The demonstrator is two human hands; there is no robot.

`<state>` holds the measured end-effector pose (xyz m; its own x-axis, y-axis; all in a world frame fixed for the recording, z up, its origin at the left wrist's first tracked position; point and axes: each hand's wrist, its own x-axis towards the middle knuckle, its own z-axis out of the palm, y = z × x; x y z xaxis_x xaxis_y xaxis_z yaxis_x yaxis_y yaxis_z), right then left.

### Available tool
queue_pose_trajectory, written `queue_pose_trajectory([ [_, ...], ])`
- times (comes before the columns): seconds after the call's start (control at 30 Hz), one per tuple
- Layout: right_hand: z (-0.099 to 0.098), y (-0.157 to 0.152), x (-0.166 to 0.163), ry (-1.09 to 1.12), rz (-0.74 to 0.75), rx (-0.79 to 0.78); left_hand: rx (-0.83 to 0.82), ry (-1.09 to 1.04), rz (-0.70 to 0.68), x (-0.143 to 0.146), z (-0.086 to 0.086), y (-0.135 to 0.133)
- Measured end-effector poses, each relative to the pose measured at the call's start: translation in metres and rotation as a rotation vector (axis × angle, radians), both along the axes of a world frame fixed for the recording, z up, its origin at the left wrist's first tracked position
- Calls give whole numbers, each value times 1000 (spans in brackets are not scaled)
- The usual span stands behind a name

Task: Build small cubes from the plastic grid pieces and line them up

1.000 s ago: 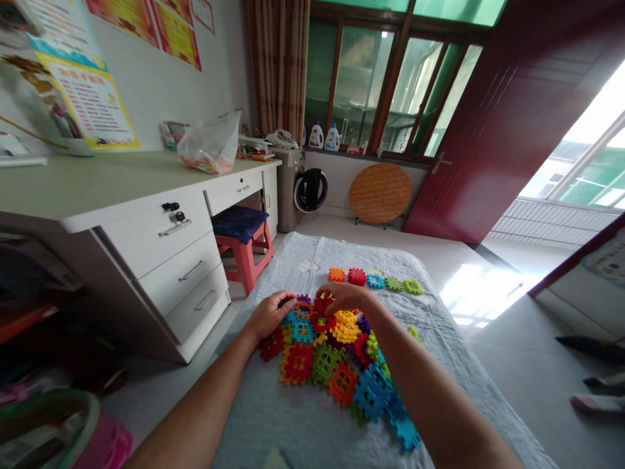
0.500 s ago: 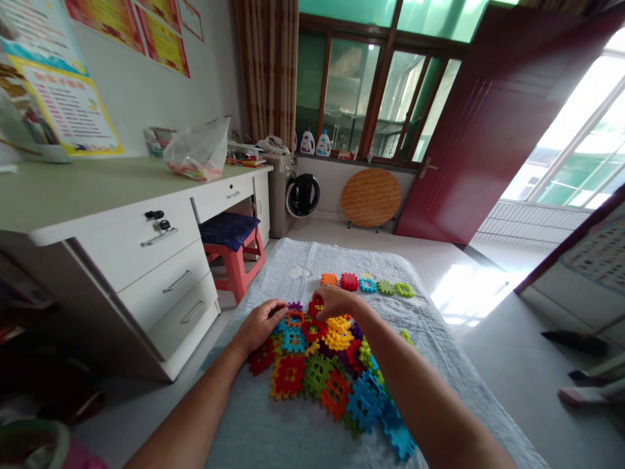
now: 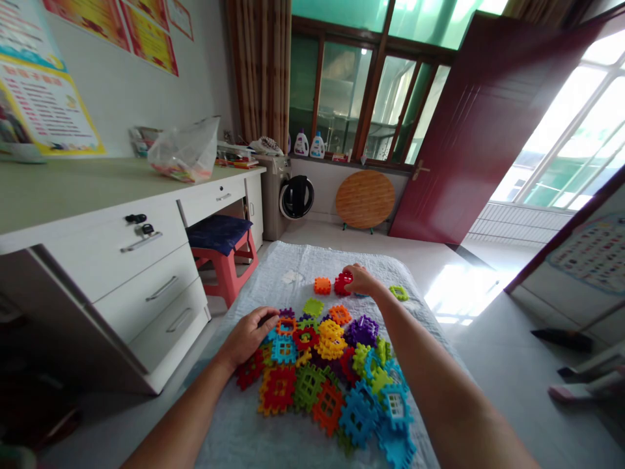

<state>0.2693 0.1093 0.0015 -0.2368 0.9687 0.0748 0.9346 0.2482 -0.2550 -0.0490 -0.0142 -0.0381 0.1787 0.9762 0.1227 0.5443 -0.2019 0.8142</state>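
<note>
The right fingers (image 3: 353, 270) hold a red plastic piece (image 3: 340, 284).

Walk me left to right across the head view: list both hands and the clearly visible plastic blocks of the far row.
Bare left hand → orange square plastic block with toothed edges → red toothed plastic block → bare right hand → lime-green open square plastic frame.

Left forearm (image 3: 188, 407): bare, slanting up from the lower left of my feed.
Left hand (image 3: 249, 335): low, back upward, fingers (image 3: 261, 314) loosely bent, thumb slightly apart, as I see it.
Right forearm (image 3: 434, 365): bare, reaching forward and inward from the lower right.
Right hand (image 3: 362, 280): my farther one, fingers curled in a close grip.
</note>
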Motion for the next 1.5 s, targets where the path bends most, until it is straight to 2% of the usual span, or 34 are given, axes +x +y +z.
queue_pose_trajectory([
  [0.23,-11,3,-1,-54,-3,-39,-12,5,-2,1,2,0],
  [1.17,0,0,-9,-88,-20,-96,-1,26,4,0,1,0],
  [1.33,12,-19,1,5,-1,-38,-4,29,-11,0,1,0],
  [1.5,20,-76,9,153,199,47,-1,49,-26,2,2,-1],
])
